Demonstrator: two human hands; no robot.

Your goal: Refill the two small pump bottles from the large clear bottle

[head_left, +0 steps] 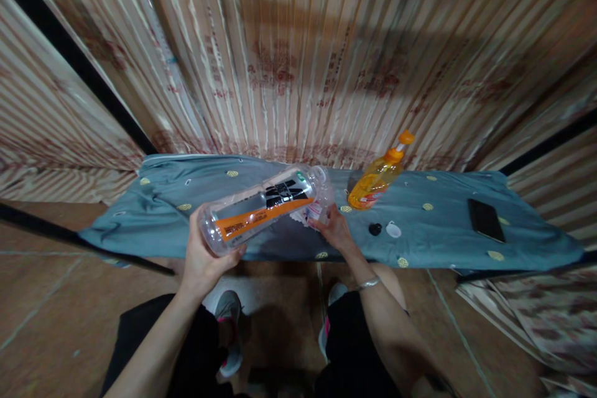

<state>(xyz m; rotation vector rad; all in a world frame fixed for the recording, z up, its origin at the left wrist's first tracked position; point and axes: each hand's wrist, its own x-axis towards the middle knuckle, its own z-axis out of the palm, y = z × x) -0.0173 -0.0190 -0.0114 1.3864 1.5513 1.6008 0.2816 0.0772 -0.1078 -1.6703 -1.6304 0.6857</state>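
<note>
My left hand [204,266] is wrapped round the base of a large clear plastic bottle [254,211] with an orange and black label. The bottle is tipped, its uncapped mouth end pointing right and slightly up. My right hand [336,231] grips a smaller clear plastic bottle [325,193] with a pale, pinkish label, partly hidden by the large bottle and my fingers. The two bottles meet or overlap near their necks; I cannot tell whether liquid passes between them. Just right of my right hand lie a black cap [375,229] and a white cap [393,229].
A bottle of orange liquid [373,185] with an orange pump top leans at the back of the cloth-covered bench [443,230]. A dark phone [486,219] lies to the right. Black poles [84,68] and a pleated curtain [289,43] surround the bench.
</note>
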